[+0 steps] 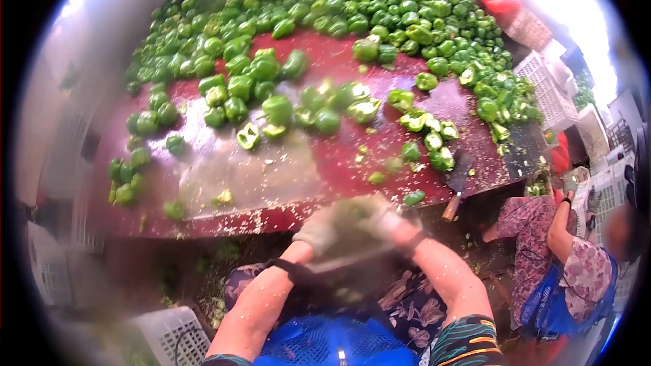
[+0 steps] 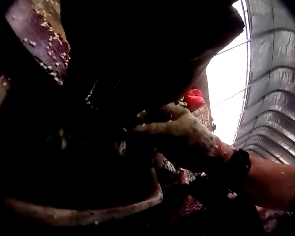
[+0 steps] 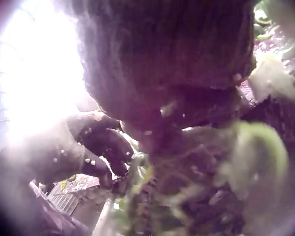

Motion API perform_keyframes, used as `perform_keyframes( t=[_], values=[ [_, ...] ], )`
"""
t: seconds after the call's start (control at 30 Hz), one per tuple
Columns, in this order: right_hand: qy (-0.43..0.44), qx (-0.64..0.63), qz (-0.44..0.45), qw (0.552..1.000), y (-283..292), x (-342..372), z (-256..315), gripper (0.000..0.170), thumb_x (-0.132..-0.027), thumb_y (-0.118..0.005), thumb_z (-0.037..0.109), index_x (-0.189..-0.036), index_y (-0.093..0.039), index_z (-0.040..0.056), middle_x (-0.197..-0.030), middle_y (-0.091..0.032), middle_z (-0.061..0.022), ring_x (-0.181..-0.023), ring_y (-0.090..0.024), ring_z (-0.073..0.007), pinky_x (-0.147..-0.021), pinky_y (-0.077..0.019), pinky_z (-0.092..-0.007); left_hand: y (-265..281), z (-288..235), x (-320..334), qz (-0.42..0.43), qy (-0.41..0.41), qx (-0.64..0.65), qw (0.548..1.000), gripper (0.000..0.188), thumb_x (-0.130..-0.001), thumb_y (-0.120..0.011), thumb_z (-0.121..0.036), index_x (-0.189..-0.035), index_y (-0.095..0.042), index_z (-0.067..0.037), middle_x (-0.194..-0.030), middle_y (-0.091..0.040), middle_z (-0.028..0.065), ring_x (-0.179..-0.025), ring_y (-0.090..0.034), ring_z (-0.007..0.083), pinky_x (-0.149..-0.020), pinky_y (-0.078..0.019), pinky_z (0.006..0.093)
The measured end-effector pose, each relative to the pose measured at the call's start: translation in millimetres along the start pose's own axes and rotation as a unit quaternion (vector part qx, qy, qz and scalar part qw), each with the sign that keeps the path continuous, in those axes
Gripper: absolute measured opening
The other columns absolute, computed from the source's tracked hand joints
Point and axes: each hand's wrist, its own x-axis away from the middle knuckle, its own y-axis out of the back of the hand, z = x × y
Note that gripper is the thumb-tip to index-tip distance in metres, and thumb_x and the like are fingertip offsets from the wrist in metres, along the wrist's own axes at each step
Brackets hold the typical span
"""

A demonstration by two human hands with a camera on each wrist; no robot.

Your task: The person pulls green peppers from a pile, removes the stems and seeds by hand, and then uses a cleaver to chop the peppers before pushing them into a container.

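Note:
My left hand (image 1: pixel 317 230) and right hand (image 1: pixel 381 218), in pale gloves dotted with seeds, are close together at the table's front edge. Between them is a motion-blurred green pepper (image 1: pixel 351 211), gripped from both sides. The left wrist view shows my right hand (image 2: pixel 184 129) reaching across, its fingertips hidden in shadow. In the right wrist view my left hand (image 3: pixel 96 145) has bent fingers beside green strips (image 3: pixel 137 172). Under the hands is a pale-rimmed container (image 2: pixel 88 214) over my lap. Whole and cut green peppers (image 1: pixel 277 110) lie beyond on the red table (image 1: pixel 271 213).
A large heap of green peppers (image 1: pixel 413 7) covers the table's back. A knife (image 1: pixel 461 175) lies at the front right edge, its wooden handle overhanging. White crates (image 1: pixel 178 339) stand at lower left and along the right. Another person (image 1: pixel 576 264) sits at right.

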Motion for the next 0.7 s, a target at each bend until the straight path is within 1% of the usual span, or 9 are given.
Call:
perform_keyframes(
  t=[0.07,0.13,0.27,0.33,0.4,0.43,0.53,0.6,0.7],
  values=[
    [0.028,0.135,0.090,0.986,-30.6,-5.1,-36.9,0.035,-0.079,-0.061,0.013,-0.114,-0.061,0.0091,-0.110,-0.067,-0.0174,-0.106,-0.063,-0.0350,-0.096,-0.0492,-0.0413,-15.1,22.1,-6.0,-0.031,-0.031,-0.010,0.999,0.050,-0.078,-0.057,-0.004,-0.128,-0.061,-0.012,-0.111,-0.067,0.0199,-0.108,-0.063,0.0363,-0.093,-0.0499,0.0426],
    [0.027,0.168,0.186,0.968,-16.5,-2.4,-12.0,0.033,-0.081,-0.059,0.014,-0.114,-0.061,0.0103,-0.110,-0.066,-0.0169,-0.106,-0.063,-0.0337,-0.095,-0.0495,-0.0423,-4.5,18.5,-3.4,0.056,-0.037,-0.130,0.989,0.039,-0.077,-0.060,-0.005,-0.113,-0.071,-0.014,-0.102,-0.071,0.0163,-0.098,-0.068,0.0329,-0.086,-0.0536,0.0406],
    [0.182,0.230,0.124,0.948,-42.1,14.2,-29.2,0.022,-0.088,-0.054,0.019,-0.107,-0.064,0.0116,-0.103,-0.066,-0.0137,-0.096,-0.065,-0.0328,-0.090,-0.0511,-0.0425,2.9,-1.9,7.7,0.152,0.000,-0.231,0.961,0.041,-0.072,-0.078,-0.032,-0.111,-0.073,-0.020,-0.101,-0.073,0.0124,-0.096,-0.070,0.0292,-0.084,-0.0552,0.0396],
    [0.048,0.151,0.200,0.967,12.1,17.3,10.1,0.019,-0.088,-0.055,0.020,-0.102,-0.064,0.0102,-0.096,-0.067,-0.0143,-0.091,-0.065,-0.0329,-0.085,-0.0525,-0.0422,-3.6,-4.5,6.5,0.121,0.037,-0.221,0.967,0.032,-0.081,-0.066,-0.027,-0.111,-0.072,-0.018,-0.106,-0.072,0.0118,-0.099,-0.069,0.0308,-0.087,-0.0541,0.0405],
    [0.004,0.216,0.016,0.976,25.7,2.1,-39.7,0.019,-0.087,-0.056,0.021,-0.100,-0.063,0.0088,-0.094,-0.067,-0.0145,-0.091,-0.066,-0.0329,-0.083,-0.0529,-0.0425,17.6,-30.9,15.8,0.147,0.006,-0.199,0.969,0.029,-0.085,-0.060,-0.022,-0.111,-0.071,-0.015,-0.106,-0.070,0.0140,-0.098,-0.067,0.0331,-0.086,-0.0535,0.0421],
    [-0.096,0.237,-0.070,0.964,45.4,-1.9,-51.4,0.018,-0.085,-0.057,0.020,-0.098,-0.063,0.0084,-0.095,-0.067,-0.0143,-0.092,-0.066,-0.0326,-0.084,-0.0528,-0.0425,20.7,-33.0,16.5,0.121,-0.016,-0.193,0.974,0.029,-0.085,-0.060,-0.022,-0.112,-0.070,-0.013,-0.105,-0.069,0.0153,-0.097,-0.066,0.0345,-0.086,-0.0531,0.0432],
    [-0.317,0.313,-0.225,0.866,92.6,-19.7,-100.2,0.021,-0.084,-0.060,0.020,-0.101,-0.065,0.0079,-0.105,-0.069,-0.0156,-0.099,-0.067,-0.0325,-0.087,-0.0532,-0.0415,15.3,-15.6,1.8,0.071,-0.041,-0.214,0.973,0.031,-0.086,-0.061,-0.020,-0.115,-0.066,-0.009,-0.103,-0.066,0.0172,-0.101,-0.064,0.0353,-0.087,-0.0520,0.0454],
    [-0.402,0.246,-0.124,0.873,103.2,-33.2,-154.2,0.030,-0.084,-0.063,0.023,-0.110,-0.065,0.0072,-0.117,-0.068,-0.0165,-0.108,-0.066,-0.0330,-0.091,-0.0523,-0.0423,0.7,6.5,-11.2,0.035,-0.062,-0.241,0.968,0.034,-0.086,-0.062,-0.019,-0.118,-0.064,-0.009,-0.105,-0.066,0.0164,-0.104,-0.062,0.0344,-0.088,-0.0517,0.0451],
    [-0.407,0.100,-0.131,0.898,80.3,-38.6,-184.5,0.040,-0.083,-0.064,0.028,-0.118,-0.063,0.0082,-0.123,-0.065,-0.0186,-0.113,-0.063,-0.0359,-0.097,-0.0495,-0.0437,-2.2,2.1,-17.0,0.052,-0.055,-0.233,0.970,0.037,-0.086,-0.062,-0.020,-0.121,-0.062,-0.009,-0.112,-0.064,0.0152,-0.109,-0.060,0.0328,-0.092,-0.0504,0.0440]
  ],
)
